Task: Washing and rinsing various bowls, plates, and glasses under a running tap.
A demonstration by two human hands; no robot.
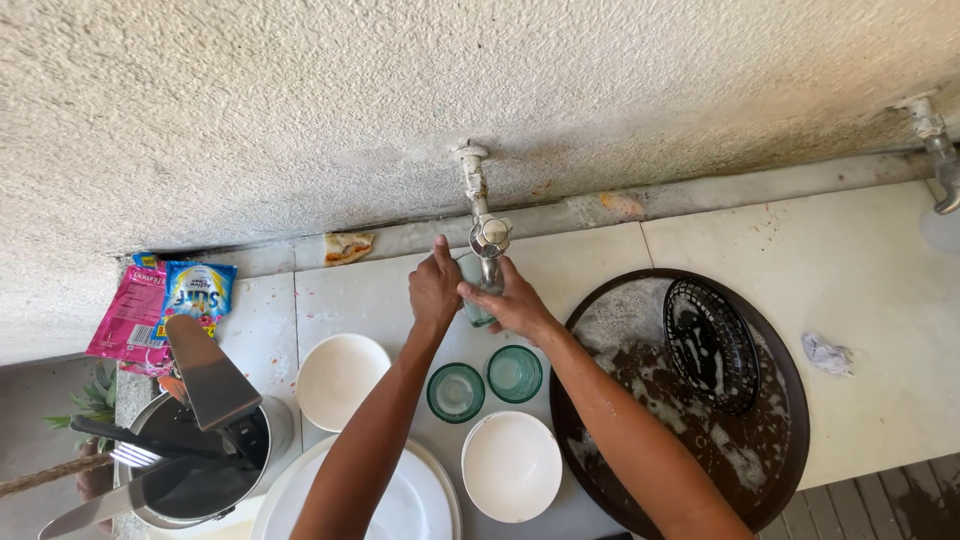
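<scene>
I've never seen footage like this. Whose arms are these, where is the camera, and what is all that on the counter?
No machine here: these are one person's two bare arms, filmed by a camera worn on the head and looking down, so the arms reach in from the bottom.

The left hand and right hand together hold a clear glass under a wall tap.

On the pale counter nearer the person stand two greenish glasses, two white bowls and a white plate. To the right is a dark round tray with suds and a black basket. At the left, a metal pot holds utensils, with soap sachets behind.
</scene>
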